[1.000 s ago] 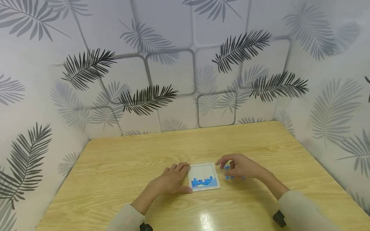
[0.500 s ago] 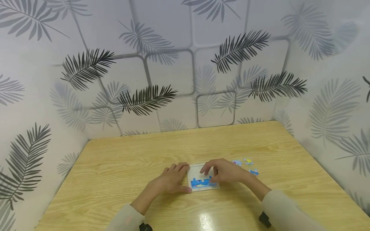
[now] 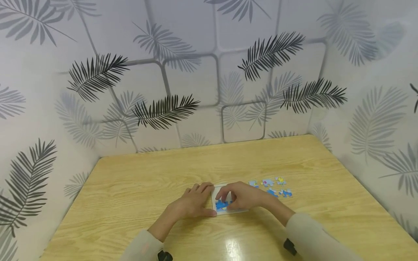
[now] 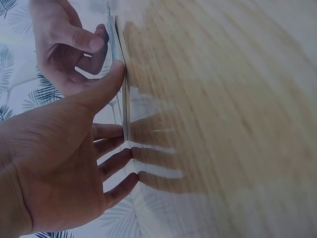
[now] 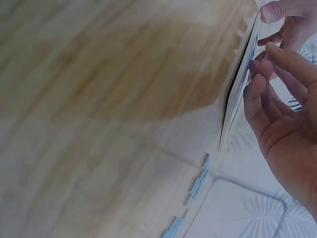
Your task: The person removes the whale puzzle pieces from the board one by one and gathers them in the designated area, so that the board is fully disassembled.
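A square white puzzle tray (image 3: 213,195) lies on the wooden table, with blue jigsaw pieces (image 3: 221,205) along its near edge. My left hand (image 3: 194,204) rests beside it, fingers spread and the thumb touching its near left corner. In the left wrist view, the left hand (image 4: 64,148) has fingertips along the tray's edge (image 4: 126,99). My right hand (image 3: 243,195) is over the tray, curled, pinching a small blue-purple puzzle piece (image 5: 253,65) that its fingertips mostly hide. Thumb and fingers of the right hand (image 5: 287,109) meet close at the tray's surface.
Several loose puzzle pieces lie right of the tray, including a sun piece (image 3: 281,180), a light blue piece (image 3: 267,182) and a blue piece (image 3: 286,193). The table (image 3: 156,174) meets a leaf-patterned wall covering (image 3: 196,87) at the back and sides.
My right hand has moved left, from over the loose pieces to above the tray, uncovering several of those pieces. The left hand has stayed at the tray's left edge.
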The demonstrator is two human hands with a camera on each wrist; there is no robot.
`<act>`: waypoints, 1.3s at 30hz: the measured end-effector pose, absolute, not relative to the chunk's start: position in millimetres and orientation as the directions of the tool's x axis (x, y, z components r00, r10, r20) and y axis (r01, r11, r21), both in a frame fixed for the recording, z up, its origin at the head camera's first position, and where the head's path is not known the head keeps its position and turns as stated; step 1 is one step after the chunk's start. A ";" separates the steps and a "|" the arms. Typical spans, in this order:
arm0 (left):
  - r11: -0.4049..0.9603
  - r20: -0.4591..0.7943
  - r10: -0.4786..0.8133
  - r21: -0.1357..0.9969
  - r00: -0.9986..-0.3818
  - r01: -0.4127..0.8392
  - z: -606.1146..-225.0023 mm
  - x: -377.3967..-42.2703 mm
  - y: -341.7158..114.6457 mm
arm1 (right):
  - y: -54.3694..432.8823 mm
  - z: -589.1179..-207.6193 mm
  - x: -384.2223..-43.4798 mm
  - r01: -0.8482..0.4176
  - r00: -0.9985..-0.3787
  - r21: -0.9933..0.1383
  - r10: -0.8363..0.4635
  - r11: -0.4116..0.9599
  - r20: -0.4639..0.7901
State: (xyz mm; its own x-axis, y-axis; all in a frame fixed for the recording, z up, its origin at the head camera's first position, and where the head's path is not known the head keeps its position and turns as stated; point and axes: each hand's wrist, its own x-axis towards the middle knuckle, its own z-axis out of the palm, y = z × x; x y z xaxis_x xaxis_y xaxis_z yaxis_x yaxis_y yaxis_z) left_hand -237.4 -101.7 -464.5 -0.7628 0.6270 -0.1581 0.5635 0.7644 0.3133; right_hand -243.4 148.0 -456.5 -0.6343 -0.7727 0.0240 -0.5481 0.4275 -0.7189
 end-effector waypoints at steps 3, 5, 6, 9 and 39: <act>0.763 -0.153 0.629 0.311 -0.762 0.567 -466.8 -239.0 -102.8 | 144.5 -456.0 -244.5 -0.545 -0.637 -0.715 -0.771 0.438 0.012; 0.761 -0.151 0.631 0.313 -0.761 0.569 -468.1 -240.0 -103.3 | 142.1 -455.6 -244.5 -0.533 -0.642 -0.718 -0.767 0.448 -0.002; 0.760 -0.152 0.632 0.314 -0.760 0.569 -468.4 -240.1 -103.3 | 140.8 -455.7 -244.4 -0.529 -0.644 -0.717 -0.765 0.454 -0.009; 0.757 -0.153 0.635 0.317 -0.757 0.571 -470.3 -241.2 -103.3 | 136.8 -456.3 -243.5 -0.515 -0.648 -0.716 -0.761 0.471 -0.033; 0.761 -0.181 0.634 0.317 -0.752 0.566 -447.6 -230.1 -98.7 | 131.2 -460.3 -239.7 -0.596 -0.634 -0.646 -0.773 0.476 0.015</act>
